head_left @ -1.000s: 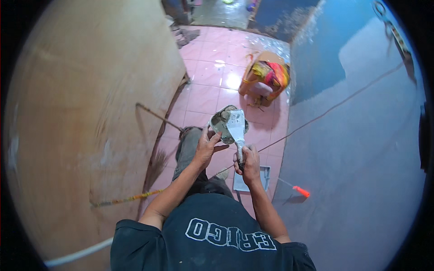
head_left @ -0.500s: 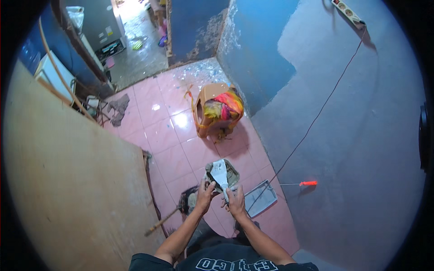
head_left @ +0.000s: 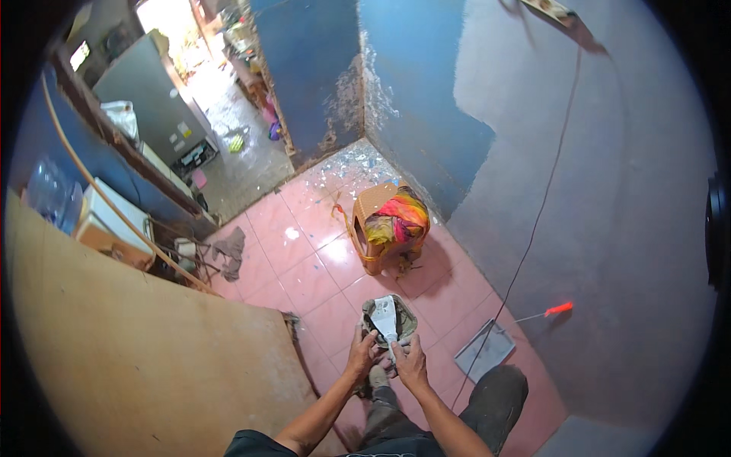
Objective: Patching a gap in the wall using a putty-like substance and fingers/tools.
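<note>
My left hand point(head_left: 362, 355) is closed on the left side of a small, rounded tub point(head_left: 409, 317) smeared with grey-white paste. In my right hand point(head_left: 412, 368) is the handle of a putty knife point(head_left: 385, 313), fingers wrapped round it. Its wide, pale-coated blade lies over the tub's opening, pointing away from me. How much paste sits beneath the blade is hidden. Both hands are close together in front of my body, above the pink tiles.
A brown plastic stool point(head_left: 373, 200) bears a bright cloth point(head_left: 401, 217). Right of my legs lies a paint tray point(head_left: 491, 349) with an orange-handled roller point(head_left: 560, 308). A cord point(head_left: 542, 202) hangs down the part-painted wall point(head_left: 609, 228). A wooden panel point(head_left: 167, 358) stands at left.
My view has tilted up and shifted, showing more of the doorway and the room beyond. My legs now show at the bottom. Both hands keep their hold on the tub and putty knife.
</note>
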The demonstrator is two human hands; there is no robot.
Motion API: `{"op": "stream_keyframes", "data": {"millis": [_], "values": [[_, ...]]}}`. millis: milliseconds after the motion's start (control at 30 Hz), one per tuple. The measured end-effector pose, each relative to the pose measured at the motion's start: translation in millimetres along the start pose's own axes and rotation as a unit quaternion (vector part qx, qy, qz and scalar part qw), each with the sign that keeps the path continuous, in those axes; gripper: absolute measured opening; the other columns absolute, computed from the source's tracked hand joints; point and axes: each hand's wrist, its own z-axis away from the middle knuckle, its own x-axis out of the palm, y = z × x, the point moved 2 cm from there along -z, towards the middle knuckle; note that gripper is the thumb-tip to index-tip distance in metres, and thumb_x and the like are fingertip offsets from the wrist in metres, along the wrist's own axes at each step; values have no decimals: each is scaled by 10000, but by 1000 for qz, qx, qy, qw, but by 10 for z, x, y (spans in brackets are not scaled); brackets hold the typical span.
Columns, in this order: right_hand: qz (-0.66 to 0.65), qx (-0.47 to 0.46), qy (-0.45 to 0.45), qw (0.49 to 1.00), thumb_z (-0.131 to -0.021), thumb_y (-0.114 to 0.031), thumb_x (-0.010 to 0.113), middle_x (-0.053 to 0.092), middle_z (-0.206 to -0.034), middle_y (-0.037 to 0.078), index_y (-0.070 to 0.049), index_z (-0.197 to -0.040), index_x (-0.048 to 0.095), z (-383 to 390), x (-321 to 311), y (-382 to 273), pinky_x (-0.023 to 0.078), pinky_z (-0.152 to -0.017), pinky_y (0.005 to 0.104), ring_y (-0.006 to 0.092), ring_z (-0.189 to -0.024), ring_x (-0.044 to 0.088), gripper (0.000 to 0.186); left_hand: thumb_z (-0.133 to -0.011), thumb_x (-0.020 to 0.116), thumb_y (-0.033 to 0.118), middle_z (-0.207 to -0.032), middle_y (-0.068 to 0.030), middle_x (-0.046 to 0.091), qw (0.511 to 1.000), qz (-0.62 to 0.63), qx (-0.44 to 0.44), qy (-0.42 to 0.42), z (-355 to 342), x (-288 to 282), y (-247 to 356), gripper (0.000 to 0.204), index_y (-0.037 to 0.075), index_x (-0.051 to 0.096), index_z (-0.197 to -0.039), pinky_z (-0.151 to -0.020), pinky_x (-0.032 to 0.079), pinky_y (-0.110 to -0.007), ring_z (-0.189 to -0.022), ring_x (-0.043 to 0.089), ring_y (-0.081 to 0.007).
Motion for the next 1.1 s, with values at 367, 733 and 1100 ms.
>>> {"op": "stream_keyframes", "data": {"millis": [367, 733, 1100], "values": [[-37, -59, 27, 997, -982, -256, 671, 679, -784, 161, -10, -1035, 479, -210, 127, -426, 534, -582, 386, 254, -637, 705, 316, -935, 677, 173, -1171, -69, 564, 996, -69, 48, 5, -151, 357, 506, 611, 64, 379, -1456, -781, 523, -275, -1017, 588, -142], [77, -174, -22, 982, -993, -237, 651, 671, -756, 122, -11, -1082, 581, -1163, -50, -882, 535, -598, 341, 199, -651, 691, 253, -888, 715, 136, -1210, -109, 587, 991, -62, 118, 31, -1076, 571, 1141, 698, 68, 374, -1493, -903, 521, -327, -1076, 602, -180], [171, -431, -39, 885, -886, -89, 645, 659, -988, 159, -34, -1050, 621, -2794, 99, -2647, 473, -875, 449, 359, -958, 605, 174, -874, 716, 201, -1176, -116, 640, 970, -229, 82, 16, -2018, 554, 2415, 638, 3, 481, -1432, -881, 511, -299, -1030, 616, -166]]}}
